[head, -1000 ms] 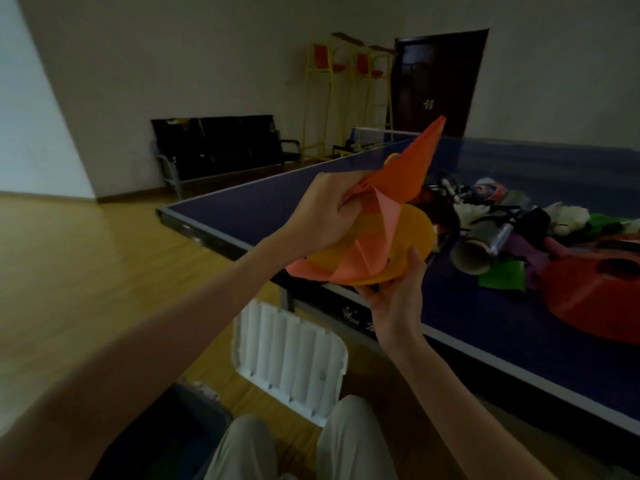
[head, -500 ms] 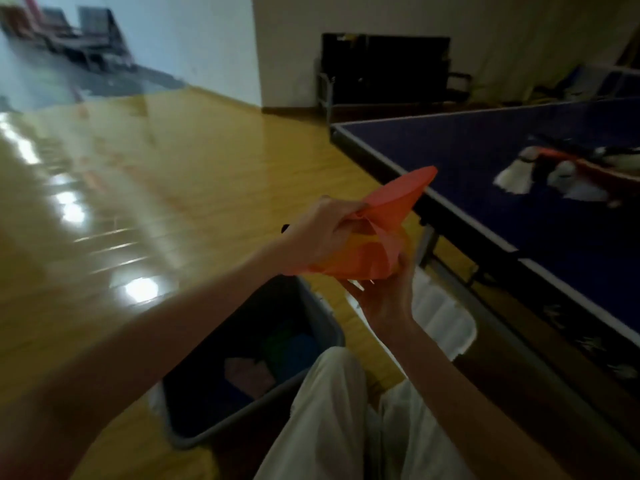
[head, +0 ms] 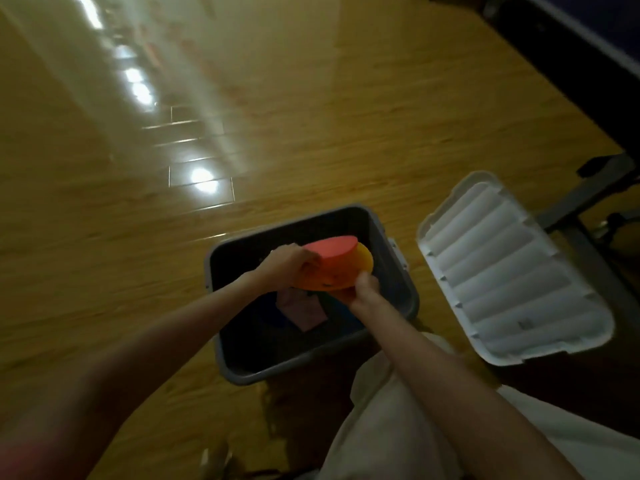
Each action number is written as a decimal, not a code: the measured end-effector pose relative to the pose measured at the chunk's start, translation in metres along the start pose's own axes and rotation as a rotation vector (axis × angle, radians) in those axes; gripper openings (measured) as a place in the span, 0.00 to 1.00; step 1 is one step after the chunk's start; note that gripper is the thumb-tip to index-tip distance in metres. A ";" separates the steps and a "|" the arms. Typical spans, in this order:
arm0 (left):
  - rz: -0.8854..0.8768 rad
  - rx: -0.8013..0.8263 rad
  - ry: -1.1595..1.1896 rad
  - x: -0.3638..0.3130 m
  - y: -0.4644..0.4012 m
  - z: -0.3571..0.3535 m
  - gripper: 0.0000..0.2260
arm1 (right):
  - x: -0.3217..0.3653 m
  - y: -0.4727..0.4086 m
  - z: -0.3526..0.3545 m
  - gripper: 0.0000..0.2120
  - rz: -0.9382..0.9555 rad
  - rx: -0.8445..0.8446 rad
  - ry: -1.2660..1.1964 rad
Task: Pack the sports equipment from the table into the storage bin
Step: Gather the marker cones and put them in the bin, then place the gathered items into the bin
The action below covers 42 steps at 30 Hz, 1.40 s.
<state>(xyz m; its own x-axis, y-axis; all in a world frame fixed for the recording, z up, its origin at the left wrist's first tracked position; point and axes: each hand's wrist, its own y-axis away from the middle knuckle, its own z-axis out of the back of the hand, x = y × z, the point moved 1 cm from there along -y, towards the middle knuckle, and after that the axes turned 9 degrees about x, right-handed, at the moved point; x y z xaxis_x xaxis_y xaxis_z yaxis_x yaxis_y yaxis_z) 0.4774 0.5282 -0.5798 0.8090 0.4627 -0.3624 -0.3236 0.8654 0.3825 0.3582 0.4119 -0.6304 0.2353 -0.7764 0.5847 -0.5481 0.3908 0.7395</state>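
Both hands are on the cones [head: 334, 266], a floppy orange-and-yellow stack of flat markers, and they're holding it right over the open bin [head: 398, 271]. Left hand [head: 289, 265] grips the stack's left edge with fingers curled over the top, right hand [head: 363, 289] pinches the near right edge from below. Makes sense to use two hands, I'd say: the things look soft and loose, so one hand would probably let them fan out or slide apart.

The stack is tilted, red face up and toward the far wall of the bin, sitting about level with the rim and not down inside yet. Can't tell if it touches the far wall.

The bin stands on the wood floor [head: 311, 116] just in front of the person's knees, so everything from the table can be dropped in without getting up, I guess. There's already stuff at the bottom: a pinkish piece [head: 304, 311] and something blue, too dark to name. The white lid [head: 512, 271] lies on the floor just right of the bin, underside up, out of the way while packing goes on.

Next bit looks simple: lower and let go.
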 end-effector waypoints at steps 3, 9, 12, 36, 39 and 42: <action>0.059 0.105 -0.013 0.021 -0.018 -0.035 0.14 | -0.009 -0.029 0.003 0.15 -0.068 -0.031 0.028; 0.005 0.156 -0.240 0.032 -0.046 -0.063 0.18 | -0.006 -0.053 0.007 0.14 -0.133 -0.001 0.146; 0.048 0.204 -0.295 0.026 -0.051 -0.067 0.22 | 0.003 -0.051 0.019 0.19 -0.176 -0.016 0.308; -0.542 -0.630 0.109 -0.304 0.015 0.122 0.12 | 0.216 0.357 0.174 0.16 1.400 -0.479 0.421; -0.651 -0.650 0.076 -0.362 0.019 0.138 0.12 | 0.226 0.399 0.217 0.14 1.438 -0.602 0.403; -0.780 -0.623 0.054 -0.412 0.017 0.147 0.13 | 0.231 0.431 0.258 0.14 1.446 -0.746 0.457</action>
<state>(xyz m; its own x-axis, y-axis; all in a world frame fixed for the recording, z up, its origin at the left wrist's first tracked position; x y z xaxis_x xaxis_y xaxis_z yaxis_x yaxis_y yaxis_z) 0.2110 0.3240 -0.2991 0.8865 -0.2831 -0.3659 0.0767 0.8700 -0.4871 -0.0311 0.2736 -0.2624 0.1860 0.5447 0.8177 -0.0668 0.8373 -0.5426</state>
